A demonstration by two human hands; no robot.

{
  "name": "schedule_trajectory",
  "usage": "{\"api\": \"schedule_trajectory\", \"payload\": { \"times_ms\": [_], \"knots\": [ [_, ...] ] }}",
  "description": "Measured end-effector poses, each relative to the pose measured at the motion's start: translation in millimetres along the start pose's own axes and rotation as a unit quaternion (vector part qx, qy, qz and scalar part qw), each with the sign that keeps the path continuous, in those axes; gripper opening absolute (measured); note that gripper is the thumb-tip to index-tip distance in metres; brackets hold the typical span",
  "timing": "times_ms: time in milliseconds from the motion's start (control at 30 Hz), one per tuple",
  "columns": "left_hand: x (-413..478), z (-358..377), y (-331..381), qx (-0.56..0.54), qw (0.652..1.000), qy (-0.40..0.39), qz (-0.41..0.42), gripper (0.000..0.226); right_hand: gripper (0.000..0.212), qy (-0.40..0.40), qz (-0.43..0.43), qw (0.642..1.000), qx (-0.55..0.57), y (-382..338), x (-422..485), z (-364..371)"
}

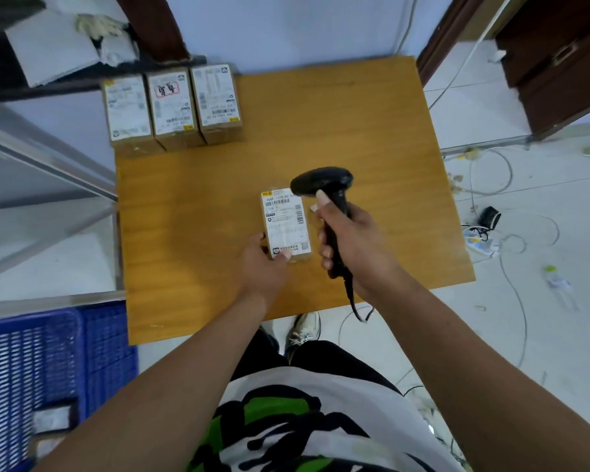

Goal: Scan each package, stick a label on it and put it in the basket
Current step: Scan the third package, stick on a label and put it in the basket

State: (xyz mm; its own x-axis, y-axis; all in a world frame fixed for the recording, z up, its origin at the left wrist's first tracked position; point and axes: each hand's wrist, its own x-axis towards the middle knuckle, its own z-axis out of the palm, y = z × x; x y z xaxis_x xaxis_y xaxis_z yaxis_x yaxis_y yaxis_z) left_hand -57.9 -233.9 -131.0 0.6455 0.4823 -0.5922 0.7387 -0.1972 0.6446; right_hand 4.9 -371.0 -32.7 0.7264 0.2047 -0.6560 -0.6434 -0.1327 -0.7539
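A small brown package (286, 223) with a white shipping sheet on top lies at the middle of the wooden table (372, 131). My left hand (264, 264) grips its near end, thumb on the top. My right hand (351, 240) holds a black barcode scanner (324, 183) by the handle, and the scanner head hangs just over the package's far right corner. A small white label sticks to my right fingers beside the package. Three more packages (172, 105) stand in a row at the table's far left corner. The blue basket (31, 362) sits on the floor at lower left.
A metal frame runs along the table's left side. Cables, a power strip (481, 245) and a plastic bottle (557, 284) lie on the tiled floor to the right. The scanner's cord hangs off the table's near edge. My shoe shows below that edge.
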Motion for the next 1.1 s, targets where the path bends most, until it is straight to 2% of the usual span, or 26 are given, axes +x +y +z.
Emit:
{"api": "schedule_trajectory", "payload": {
  "times_ms": [133, 333, 533, 867, 1100],
  "knots": [
    [-2.3, -4.1, 1.2, 0.007, 1.0, -0.002, 0.012, 0.047, 0.038, -0.004, 0.004, 1.0, -0.022, 1.8, -0.2, 24.0],
    [-0.5, -6.3, -1.9, -0.011, 1.0, -0.01, -0.001, 0.061, 0.048, 0.013, -0.011, 0.998, -0.057, -2.0, 3.9, 23.2],
    [-3.1, -5.1, -3.0, -0.017, 1.0, -0.015, 0.002, 0.058, 0.034, -0.006, 0.001, 1.0, -0.03, -4.1, 4.5, 16.5],
    [-4.7, -3.6, 0.4, -0.01, 1.0, 0.006, 0.0, 0.062, 0.049, -0.016, 0.009, 1.0, -0.017, -8.5, 4.4, 10.5],
    [-4.0, -2.3, -2.6, -0.004, 1.0, 0.013, 0.011, 0.065, 0.039, -0.02, 0.0, 0.999, -0.049, -5.7, 7.8, 12.7]
  ]
}}
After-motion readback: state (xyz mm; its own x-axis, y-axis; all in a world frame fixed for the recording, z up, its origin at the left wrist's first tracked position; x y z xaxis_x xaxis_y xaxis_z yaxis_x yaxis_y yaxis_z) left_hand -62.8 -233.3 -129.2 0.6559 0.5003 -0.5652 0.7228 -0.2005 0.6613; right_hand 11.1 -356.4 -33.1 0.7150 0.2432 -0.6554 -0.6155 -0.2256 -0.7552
